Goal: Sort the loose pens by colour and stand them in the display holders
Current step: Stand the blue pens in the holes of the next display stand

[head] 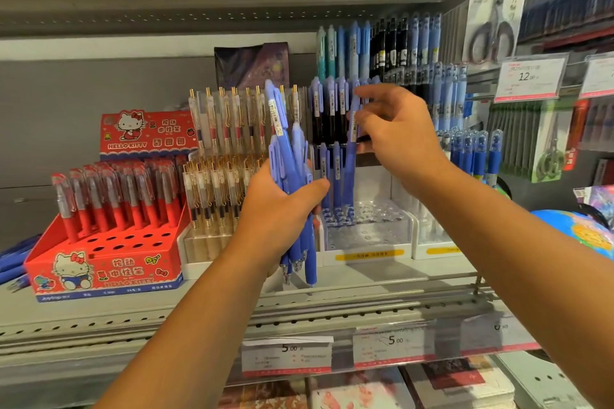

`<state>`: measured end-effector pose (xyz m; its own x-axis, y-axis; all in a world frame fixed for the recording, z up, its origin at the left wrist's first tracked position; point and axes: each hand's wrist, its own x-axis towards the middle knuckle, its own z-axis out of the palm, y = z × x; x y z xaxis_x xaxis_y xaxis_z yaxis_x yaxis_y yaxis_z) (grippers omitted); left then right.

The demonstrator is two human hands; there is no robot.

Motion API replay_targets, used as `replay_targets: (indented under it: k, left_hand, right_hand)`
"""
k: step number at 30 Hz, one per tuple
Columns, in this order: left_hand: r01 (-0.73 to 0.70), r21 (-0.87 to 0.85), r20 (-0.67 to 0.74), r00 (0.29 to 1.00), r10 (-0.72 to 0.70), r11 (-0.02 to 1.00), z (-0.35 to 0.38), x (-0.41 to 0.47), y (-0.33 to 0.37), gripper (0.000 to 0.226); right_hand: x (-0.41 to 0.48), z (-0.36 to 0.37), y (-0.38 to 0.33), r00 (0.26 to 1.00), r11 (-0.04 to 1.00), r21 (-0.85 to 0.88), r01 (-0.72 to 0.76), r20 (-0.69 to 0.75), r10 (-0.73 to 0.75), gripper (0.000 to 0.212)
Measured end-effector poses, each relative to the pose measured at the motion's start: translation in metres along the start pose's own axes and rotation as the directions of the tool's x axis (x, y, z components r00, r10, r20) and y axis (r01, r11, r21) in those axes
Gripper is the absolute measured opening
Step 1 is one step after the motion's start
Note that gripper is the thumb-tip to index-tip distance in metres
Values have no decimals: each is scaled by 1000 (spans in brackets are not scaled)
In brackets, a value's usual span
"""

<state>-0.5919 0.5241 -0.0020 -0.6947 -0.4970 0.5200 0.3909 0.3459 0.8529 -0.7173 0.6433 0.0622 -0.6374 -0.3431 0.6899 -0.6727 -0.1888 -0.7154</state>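
Head view: recorded shop shelf [133,315] carrying several display holders side by side. Logged red carton holder [109,262] at left, back rows stocked with red pens [109,196], open holes showing in front rows. Noted just beside it gold-clipped pen holder [212,242], near full. Found clear tiered holder [365,236] right of centre: dark and blue pens in upper tiers, a few standing blue pens [336,176] at left of lowest tier, open sockets to their right. Saw left hand [282,209] wrapped round bundle of loose blue pens [292,156], tips down, clips up, held in front of gold-clipped stock. Saw right hand [398,129] pinching single blue pen [353,129] by upper barrel between thumb and fingertips, upright over clear tiered holder; could not tell whether tip sat in a socket. Judged pens light, stiff, smooth-barrelled; bundle prone to fanning and slipping from a slack grip. Judged best hold on upper barrel just under clip, leaving tip free to lead into socket.
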Motion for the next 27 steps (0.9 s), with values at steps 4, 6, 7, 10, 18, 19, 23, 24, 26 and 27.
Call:
replay_targets:
  k: [4,6,7,10,18,19,23,24,26,27]
  left_hand:
    - [-5,24,10,1000,5,1000,0,1,-1,18]
    - [-3,22,4,1000,3,1000,0,1,-1,17]
    - [-4,23,3,1000,4,1000,0,1,-1,17]
    - [-5,25,9,1000,5,1000,0,1,-1,16]
    - [8,0,9,1000,-8,1000,0,1,0,17]
    - [6,1,8,1000,-7,1000,0,1,0,17]
    - [13,-6,8,1000,-13,1000,0,1,0,20]
    - [17,-11,9,1000,-17,1000,0,1,0,22]
    - [25,-23,8,1000,-25,999,1,1,0,23]
    - [27,-31,10,1000,-27,999,1,1,1,24]
  right_hand:
    - [4,-5,15,996,972,-227,67,-40,-78,30]
    - [2,-4,21,994,956,-281,88,-33,-102,39]
    - [1,-3,24,994,950,-298,95,-26,-108,42]
    - [0,0,28,994,940,-328,90,-21,-103,43]
    - [3,0,32,999,919,-392,43,22,-37,44]
    - [2,1,34,999,907,-419,26,44,-8,45]
    - [-1,-1,41,997,861,-508,-10,59,47,45]
    - [-2,-2,42,996,852,-523,-11,65,53,45]
    - [-3,0,42,995,805,-593,5,86,57,46]
    - [-3,0,42,994,776,-631,14,94,59,48]
